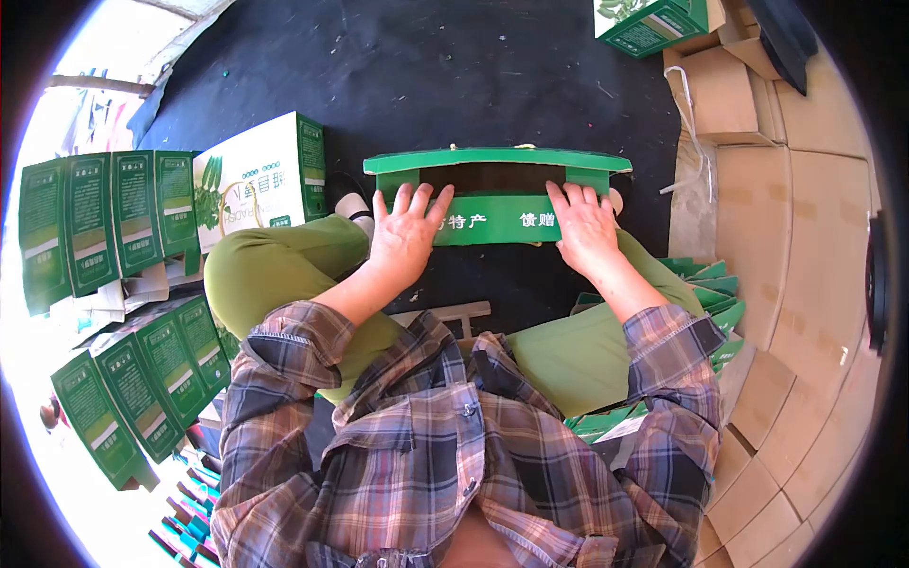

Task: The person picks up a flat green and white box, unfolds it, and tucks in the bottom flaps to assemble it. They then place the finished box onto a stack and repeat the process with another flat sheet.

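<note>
A green printed carton (pixel 497 163), partly folded with its top still open, rests across my knees in the middle of the head view. My left hand (pixel 405 232) lies flat on the left end of its near green flap, fingers spread. My right hand (pixel 585 225) presses flat on the right end of the same flap, beside the white printed characters. Neither hand grasps anything; both palms push down on the flap. I sit with green trousers and a plaid shirt.
A row of finished green cartons (pixel 104 222) stands at the left, with more below it (pixel 142 388) and a white-faced one (pixel 260 180) beside my left knee. Flat green blanks (pixel 715 289) are stacked under my right leg. Brown cardboard boxes (pixel 795 237) fill the right side.
</note>
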`<action>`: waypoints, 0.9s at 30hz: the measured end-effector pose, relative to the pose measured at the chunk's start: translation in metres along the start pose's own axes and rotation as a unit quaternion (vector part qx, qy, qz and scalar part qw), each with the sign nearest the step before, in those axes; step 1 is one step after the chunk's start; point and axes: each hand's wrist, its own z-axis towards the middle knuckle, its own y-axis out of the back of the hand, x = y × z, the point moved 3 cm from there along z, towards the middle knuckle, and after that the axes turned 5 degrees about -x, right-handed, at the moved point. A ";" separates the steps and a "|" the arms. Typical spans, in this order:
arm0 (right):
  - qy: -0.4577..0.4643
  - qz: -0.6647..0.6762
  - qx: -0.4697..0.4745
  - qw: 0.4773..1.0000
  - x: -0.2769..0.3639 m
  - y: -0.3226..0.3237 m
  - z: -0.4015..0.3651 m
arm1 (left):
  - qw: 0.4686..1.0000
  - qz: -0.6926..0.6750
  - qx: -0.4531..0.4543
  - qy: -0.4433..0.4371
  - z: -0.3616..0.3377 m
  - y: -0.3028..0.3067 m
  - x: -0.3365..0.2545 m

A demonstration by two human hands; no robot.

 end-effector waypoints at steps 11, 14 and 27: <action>-0.014 -0.017 0.015 1.000 0.004 0.010 0.002 | 0.995 -0.085 0.012 0.043 -0.003 0.002 0.004; -0.027 -0.002 0.029 0.999 0.002 0.010 0.003 | 0.994 -0.103 -0.005 0.034 -0.001 0.002 0.006; -0.007 0.058 0.071 0.996 0.006 0.001 0.001 | 0.999 -0.036 -0.027 0.026 -0.001 -0.033 0.003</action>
